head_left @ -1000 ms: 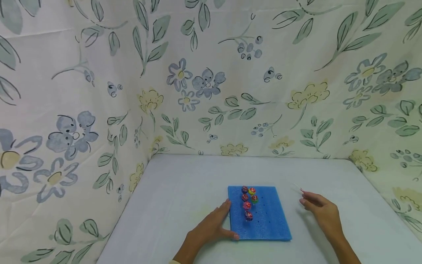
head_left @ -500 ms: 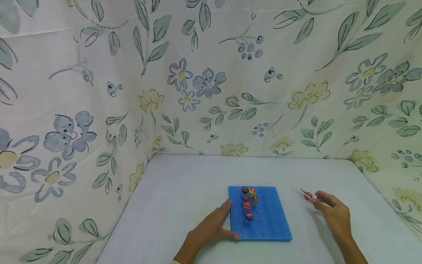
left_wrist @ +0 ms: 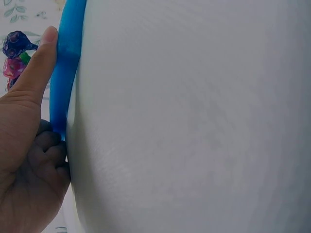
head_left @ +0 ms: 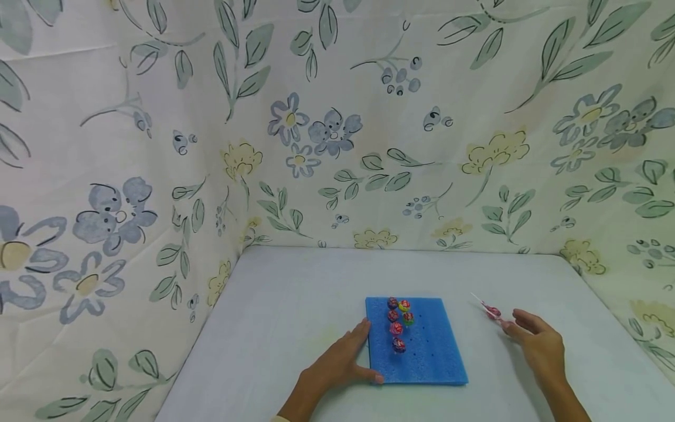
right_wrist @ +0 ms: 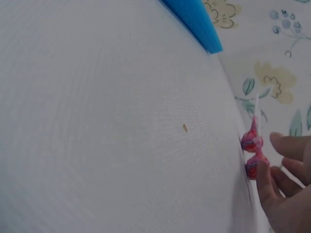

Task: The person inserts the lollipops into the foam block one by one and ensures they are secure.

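A blue foam pad (head_left: 427, 351) lies on the white table, with several wrapped lollipops (head_left: 396, 328) standing in holes along its left part. My left hand (head_left: 343, 360) rests flat on the table at the pad's near left corner, fingers along the left edge and thumb against the front edge. In the left wrist view the thumb (left_wrist: 36, 63) lies along the pad's edge (left_wrist: 65, 73). My right hand (head_left: 535, 343) is right of the pad, fingers relaxed. Two pink lollipops (head_left: 493, 310) lie on the table just beyond its fingertips (right_wrist: 265, 184), which hold nothing.
Floral cloth walls (head_left: 337, 146) close in the table (head_left: 295, 293) at the back, left and right. The pad's right half (head_left: 437, 334) shows rows of unfilled holes. A tiny speck (right_wrist: 184, 128) lies on the tabletop.
My right hand has drawn back to the right and toward me, uncovering the pink lollipops on the table. The left hand and the pad have not moved.
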The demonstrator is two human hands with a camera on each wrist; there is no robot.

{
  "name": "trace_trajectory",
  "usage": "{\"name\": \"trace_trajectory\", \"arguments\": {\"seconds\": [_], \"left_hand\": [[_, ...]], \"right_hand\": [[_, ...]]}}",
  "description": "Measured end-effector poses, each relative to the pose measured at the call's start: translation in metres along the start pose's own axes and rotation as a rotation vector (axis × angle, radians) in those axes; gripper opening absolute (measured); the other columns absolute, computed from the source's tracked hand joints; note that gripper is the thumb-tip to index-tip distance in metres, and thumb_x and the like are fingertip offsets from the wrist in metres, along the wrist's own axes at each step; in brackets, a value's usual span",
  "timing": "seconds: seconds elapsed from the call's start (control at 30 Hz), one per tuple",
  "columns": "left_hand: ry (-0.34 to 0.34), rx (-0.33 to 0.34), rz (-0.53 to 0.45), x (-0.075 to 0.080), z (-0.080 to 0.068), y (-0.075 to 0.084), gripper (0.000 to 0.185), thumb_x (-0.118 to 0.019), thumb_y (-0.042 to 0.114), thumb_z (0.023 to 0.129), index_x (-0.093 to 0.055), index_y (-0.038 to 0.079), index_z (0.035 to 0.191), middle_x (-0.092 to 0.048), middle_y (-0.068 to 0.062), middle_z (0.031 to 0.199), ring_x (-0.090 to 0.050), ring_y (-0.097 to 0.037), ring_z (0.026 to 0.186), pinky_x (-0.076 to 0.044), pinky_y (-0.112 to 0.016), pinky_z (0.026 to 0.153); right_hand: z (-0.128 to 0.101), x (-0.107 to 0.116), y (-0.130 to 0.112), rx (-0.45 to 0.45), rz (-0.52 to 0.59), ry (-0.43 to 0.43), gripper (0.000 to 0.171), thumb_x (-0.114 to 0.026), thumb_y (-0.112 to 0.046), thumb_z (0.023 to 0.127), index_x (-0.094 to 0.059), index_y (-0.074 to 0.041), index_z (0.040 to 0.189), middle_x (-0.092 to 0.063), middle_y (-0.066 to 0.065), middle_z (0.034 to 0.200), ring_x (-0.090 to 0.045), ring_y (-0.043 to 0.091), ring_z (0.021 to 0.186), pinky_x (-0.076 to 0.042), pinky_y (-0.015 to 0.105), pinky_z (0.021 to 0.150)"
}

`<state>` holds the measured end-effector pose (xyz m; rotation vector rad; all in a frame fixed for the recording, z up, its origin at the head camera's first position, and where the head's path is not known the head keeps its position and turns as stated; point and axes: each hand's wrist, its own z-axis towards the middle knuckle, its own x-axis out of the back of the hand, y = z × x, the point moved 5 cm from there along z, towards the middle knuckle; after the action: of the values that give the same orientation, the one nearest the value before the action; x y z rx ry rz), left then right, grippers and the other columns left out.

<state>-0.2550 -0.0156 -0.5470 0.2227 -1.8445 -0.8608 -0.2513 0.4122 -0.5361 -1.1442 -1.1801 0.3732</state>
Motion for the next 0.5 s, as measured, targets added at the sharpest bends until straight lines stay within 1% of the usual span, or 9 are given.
{"name": "trace_trajectory", "arguments": {"seconds": [0.13, 0.23, 0.27, 0.3, 0.37, 0.4, 0.43, 0.47, 0.5], "left_hand": [[-0.006, 0.01, -0.017, 0.001, -0.001, 0.0014, 0.124, -0.091, 0.057, 0.077, -0.021, 0.016, 0.171, -0.024, -0.002, 0.177, -0.026, -0.027, 0.162, -0.029, -0.052, 0.129], [-0.01, 0.017, -0.019, 0.0011, -0.0012, 0.0018, 0.124, -0.091, 0.056, 0.077, -0.021, 0.015, 0.171, -0.024, -0.003, 0.177, -0.026, -0.027, 0.162, -0.029, -0.052, 0.129], [-0.009, 0.018, -0.019, 0.0009, -0.0009, 0.0015, 0.124, -0.091, 0.056, 0.077, -0.021, 0.016, 0.171, -0.024, -0.003, 0.177, -0.026, -0.027, 0.162, -0.029, -0.052, 0.129], [-0.009, 0.018, -0.019, 0.0006, -0.0006, 0.0011, 0.124, -0.091, 0.056, 0.077, -0.021, 0.016, 0.171, -0.024, -0.003, 0.177, -0.026, -0.027, 0.162, -0.029, -0.052, 0.129], [-0.007, 0.017, -0.019, 0.0003, -0.0002, 0.0006, 0.125, -0.091, 0.057, 0.076, -0.021, 0.016, 0.171, -0.024, -0.002, 0.177, -0.026, -0.027, 0.162, -0.029, -0.052, 0.129], [-0.007, 0.018, -0.02, 0.0002, -0.0001, 0.0003, 0.125, -0.091, 0.057, 0.076, -0.021, 0.016, 0.171, -0.024, -0.002, 0.177, -0.026, -0.027, 0.162, -0.029, -0.052, 0.129], [-0.007, 0.017, -0.022, 0.0002, -0.0001, 0.0, 0.124, -0.091, 0.056, 0.077, -0.021, 0.016, 0.171, -0.024, -0.002, 0.177, -0.025, -0.027, 0.162, -0.028, -0.052, 0.129], [-0.007, 0.017, -0.025, 0.0002, -0.0001, -0.0001, 0.125, -0.091, 0.056, 0.076, -0.021, 0.017, 0.171, -0.024, -0.002, 0.177, -0.025, -0.026, 0.163, -0.028, -0.052, 0.129], [-0.008, 0.017, -0.029, 0.0006, -0.0005, 0.0001, 0.124, -0.092, 0.056, 0.077, -0.021, 0.017, 0.171, -0.024, -0.002, 0.177, -0.025, -0.026, 0.163, -0.028, -0.052, 0.129]], "right_hand": [[0.0023, 0.0005, 0.0031, -0.026, -0.031, -0.008, 0.06, -0.079, -0.03, 0.097, -0.061, -0.001, 0.146, -0.064, 0.022, 0.145, -0.049, -0.025, 0.078, -0.045, 0.005, 0.068], [0.0037, 0.0003, 0.0053, -0.035, -0.07, 0.006, 0.058, -0.079, -0.028, 0.097, -0.062, 0.0, 0.145, -0.066, 0.022, 0.143, -0.045, -0.025, 0.078, -0.044, 0.007, 0.067], [0.004, -0.0005, 0.0057, -0.043, -0.073, 0.009, 0.057, -0.079, -0.026, 0.097, -0.062, 0.001, 0.145, -0.065, 0.023, 0.143, -0.054, -0.019, 0.082, -0.043, 0.008, 0.066], [0.0044, -0.0008, 0.0062, -0.046, -0.086, 0.013, 0.056, -0.079, -0.025, 0.097, -0.062, 0.001, 0.144, -0.066, 0.023, 0.142, -0.054, -0.017, 0.083, -0.043, 0.009, 0.066], [0.0055, -0.0027, 0.0066, -0.053, -0.091, 0.01, 0.056, -0.078, -0.022, 0.097, -0.061, 0.002, 0.144, -0.065, 0.024, 0.142, -0.067, 0.003, 0.096, -0.044, 0.013, 0.068], [0.006, -0.0037, 0.0065, -0.054, -0.089, 0.006, 0.056, -0.078, -0.02, 0.097, -0.061, 0.003, 0.145, -0.064, 0.025, 0.143, -0.07, 0.014, 0.105, -0.046, 0.015, 0.069], [0.0064, -0.0047, 0.0065, -0.056, -0.09, 0.0, 0.056, -0.078, -0.02, 0.097, -0.06, 0.003, 0.145, -0.063, 0.026, 0.144, -0.069, 0.026, 0.114, -0.048, 0.018, 0.071], [0.0066, -0.0055, 0.0067, -0.054, -0.091, -0.003, 0.057, -0.078, -0.019, 0.097, -0.059, 0.004, 0.145, -0.063, 0.027, 0.143, -0.066, 0.034, 0.122, -0.05, 0.022, 0.075], [0.0069, -0.0058, 0.0071, -0.05, -0.098, -0.006, 0.057, -0.079, -0.019, 0.097, -0.06, 0.004, 0.145, -0.064, 0.027, 0.143, -0.066, 0.035, 0.122, -0.051, 0.027, 0.079]]}}
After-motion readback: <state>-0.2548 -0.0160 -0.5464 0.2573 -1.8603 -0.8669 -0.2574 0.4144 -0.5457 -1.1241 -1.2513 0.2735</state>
